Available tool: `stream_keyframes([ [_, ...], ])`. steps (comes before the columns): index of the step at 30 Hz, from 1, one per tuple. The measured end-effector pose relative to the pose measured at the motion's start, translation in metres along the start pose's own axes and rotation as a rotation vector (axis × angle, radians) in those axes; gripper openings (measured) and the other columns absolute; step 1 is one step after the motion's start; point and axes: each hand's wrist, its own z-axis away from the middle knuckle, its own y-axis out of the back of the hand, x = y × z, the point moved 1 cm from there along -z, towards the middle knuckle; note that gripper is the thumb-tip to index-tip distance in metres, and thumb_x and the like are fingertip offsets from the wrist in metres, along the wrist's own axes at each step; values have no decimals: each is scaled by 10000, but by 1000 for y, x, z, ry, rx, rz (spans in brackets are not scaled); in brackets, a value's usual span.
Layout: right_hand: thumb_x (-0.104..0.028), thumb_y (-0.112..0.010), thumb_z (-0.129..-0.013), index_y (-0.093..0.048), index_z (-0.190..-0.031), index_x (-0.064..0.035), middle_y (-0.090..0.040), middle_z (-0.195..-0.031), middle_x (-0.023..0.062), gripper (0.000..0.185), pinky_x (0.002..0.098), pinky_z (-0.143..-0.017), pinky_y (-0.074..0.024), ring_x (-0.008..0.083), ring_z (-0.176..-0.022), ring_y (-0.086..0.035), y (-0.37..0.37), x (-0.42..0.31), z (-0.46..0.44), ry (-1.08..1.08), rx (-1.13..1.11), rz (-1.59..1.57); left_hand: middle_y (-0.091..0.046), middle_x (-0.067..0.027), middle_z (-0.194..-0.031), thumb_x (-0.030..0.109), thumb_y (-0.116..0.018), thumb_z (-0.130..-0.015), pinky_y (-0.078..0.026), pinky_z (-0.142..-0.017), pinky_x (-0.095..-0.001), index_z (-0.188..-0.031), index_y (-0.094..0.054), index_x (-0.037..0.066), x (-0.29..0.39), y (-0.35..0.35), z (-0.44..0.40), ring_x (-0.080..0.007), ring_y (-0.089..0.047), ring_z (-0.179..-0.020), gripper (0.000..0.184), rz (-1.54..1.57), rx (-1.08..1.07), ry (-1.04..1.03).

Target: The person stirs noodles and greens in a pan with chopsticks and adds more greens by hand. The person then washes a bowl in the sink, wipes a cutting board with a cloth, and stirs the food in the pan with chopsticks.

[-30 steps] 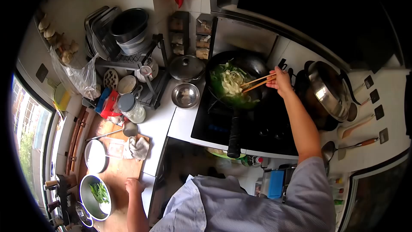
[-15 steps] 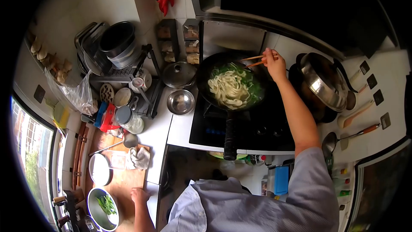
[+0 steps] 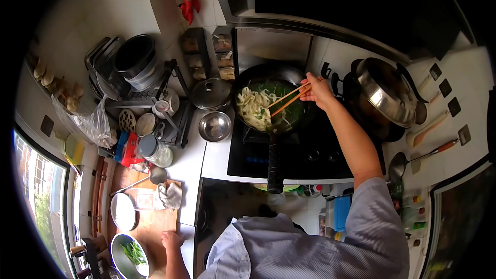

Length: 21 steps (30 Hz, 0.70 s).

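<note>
My right hand [image 3: 316,92] grips a pair of wooden chopsticks [image 3: 290,100] over the right side of a black wok [image 3: 289,72]. Their tips touch pale noodles [image 3: 253,107] gathered at the wok's left, with greens and liquid beside them. The wok's dark handle [image 3: 275,168] points toward my body, and no hand is on it. My left hand [image 3: 171,239] rests at the right edge of a wooden cutting board [image 3: 161,220], its fingers curled; whether anything is under them is hidden. Near it stands a white bowl [image 3: 119,258] with green leaves.
Left of the wok are a metal bowl [image 3: 215,126] and a lidded pot [image 3: 211,93]. A glass jar [image 3: 161,155], a cloth [image 3: 168,195] and a white plate [image 3: 123,211] are farther left. A large lidded pan [image 3: 387,93] stands right of my forearm.
The chopsticks have come down from the wok's upper right to the noodles, which have shifted left. The view has shifted slightly. My left hand stays by the board's edge.
</note>
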Motion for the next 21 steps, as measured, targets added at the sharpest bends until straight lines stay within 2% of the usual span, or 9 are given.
stream_keyframes([
  [3,-382,-439,-912,-536,-900,9,-610,-723,136,403,347,-569,-540,225,-600,-609,-3,-14,5,40,-18,-45,-546,-253,-1046,685,-659,-562,-495,-821,-334,-1108,-378,-218,1,4,4,-330,-569,-1009,1092,29,-36,13],
  [5,-381,-447,-914,-538,-902,6,-609,-728,132,397,339,-571,-539,224,-611,-610,-7,-28,10,171,13,-61,-532,-269,-1082,691,-660,-556,-490,-828,-331,-1148,-339,-236,2,3,3,-328,-562,-1025,1146,-5,-27,17],
  [7,-378,-453,-917,-546,-907,-3,-611,-741,120,387,314,-574,-536,200,-626,-612,-17,-35,15,192,29,-63,-525,-274,-1098,696,-657,-556,-489,-831,-330,-1162,-322,-241,3,11,5,-325,-559,-1033,1165,6,-60,11],
  [10,-355,-467,-920,-579,-918,-40,-615,-764,84,334,273,-610,-525,146,-680,-608,-37,-29,19,327,-134,58,-519,-274,-1117,705,-651,-556,-487,-833,-326,-1175,-310,-242,4,15,9,-317,-555,-1042,1182,33,-89,24],
  [11,-328,-480,-918,-585,-939,-34,-615,-806,79,313,267,-637,-515,146,-715,-606,-42,-23,21,317,-217,90,-519,-270,-1120,709,-648,-557,-487,-833,-324,-1173,-315,-240,4,15,9,-313,-555,-1044,1179,47,-83,41],
  [14,-304,-467,-929,-582,-1019,-44,-600,-919,64,298,264,-686,-511,131,-767,-595,-39,-13,19,295,-259,349,-517,-268,-1130,703,-651,-559,-485,-838,-322,-1186,-300,-237,3,11,10,-312,-556,-1045,1183,30,-27,18],
  [21,-300,-473,-915,-590,-1002,-49,-606,-826,61,290,255,-643,-514,134,-698,-595,6,-31,17,125,-56,414,-510,-272,-1145,681,-675,-552,-480,-851,-328,-1214,-252,-236,3,11,10,-322,-551,-1055,1207,67,-64,32],
])
